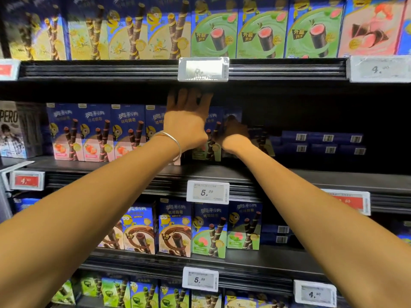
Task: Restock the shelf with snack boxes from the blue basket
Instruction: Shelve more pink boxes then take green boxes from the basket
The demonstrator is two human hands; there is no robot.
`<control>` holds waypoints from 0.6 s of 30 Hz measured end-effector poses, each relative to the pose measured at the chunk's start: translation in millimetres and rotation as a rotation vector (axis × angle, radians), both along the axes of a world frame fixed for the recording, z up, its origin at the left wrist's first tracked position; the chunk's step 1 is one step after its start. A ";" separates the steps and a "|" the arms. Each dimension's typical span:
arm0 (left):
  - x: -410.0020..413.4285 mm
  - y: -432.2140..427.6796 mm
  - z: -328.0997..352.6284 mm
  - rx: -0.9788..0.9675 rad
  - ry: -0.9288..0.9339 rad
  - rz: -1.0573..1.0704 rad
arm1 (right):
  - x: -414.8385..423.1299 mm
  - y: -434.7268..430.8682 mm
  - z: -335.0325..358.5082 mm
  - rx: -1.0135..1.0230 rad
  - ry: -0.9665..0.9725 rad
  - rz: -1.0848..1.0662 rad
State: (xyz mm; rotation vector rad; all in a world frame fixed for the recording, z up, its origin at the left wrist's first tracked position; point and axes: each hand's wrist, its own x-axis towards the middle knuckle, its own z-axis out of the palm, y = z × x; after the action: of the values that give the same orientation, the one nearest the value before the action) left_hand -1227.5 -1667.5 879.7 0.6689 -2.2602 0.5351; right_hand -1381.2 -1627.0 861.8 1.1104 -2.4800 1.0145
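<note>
So the biggest thing here is the black metal store shelf rack (pixel 111 167), several levels, packed with wafer-roll snack boxes. The top level has tall blue-and-yellow cardboard boxes (pixel 124 36) on the left and blue-and-green ones (pixel 262 34) further right. The middle level has a neat upright row of dark blue boxes with pink strawberry bottoms (pixel 97 134) on the left. Way over on the right there's a low stack of dark blue boxes lying flat, barcodes facing out (pixel 322 143). One level down, brown chocolate-print boxes (pixel 173 230) stand next to green-print ones (pixel 209 232).

Both bare forearms reach up into the middle level. The task's thing, a dark blue snack box with a green bottom (pixel 212 141), stands upright on that level, just right of the strawberry row and right between the two hands.

The left hand (pixel 186 123) has its back to the camera. Its fingers are spread and pretty much straight, laid against the upper part of the boxes, with the tips up in the shadow under the level above, so a wide flat hand rather than a clamp. The right hand (pixel 234 134) sits against the box's right edge but it's deep in shadow. Honestly can't tell if it's gripping or just touching.

A white price tag reading 5.39 (pixel 208 192) is clipped to the shelf edge below the hands. A thin silver bangle (pixel 175 143) circles the left wrist.
</note>
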 end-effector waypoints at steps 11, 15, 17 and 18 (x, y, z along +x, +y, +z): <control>-34.9 19.4 28.9 -0.143 -0.156 0.082 | 0.6 27.5 10.6 0.179 0.210 0.134; -51.6 16.0 26.8 0.158 -0.334 -0.047 | -27.8 44.7 15.4 0.052 0.133 0.031; -56.0 9.6 30.3 0.443 -0.397 -0.109 | -44.2 48.6 12.2 0.031 0.079 -0.115; -59.4 5.0 32.4 0.516 -0.368 -0.156 | -52.2 51.1 9.5 0.029 0.052 -0.169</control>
State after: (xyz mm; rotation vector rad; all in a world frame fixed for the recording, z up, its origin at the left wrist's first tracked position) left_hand -1286.9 -1662.5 912.1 0.6711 -2.8058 -0.0170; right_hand -1433.4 -1575.8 871.3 0.9048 -2.5045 0.8923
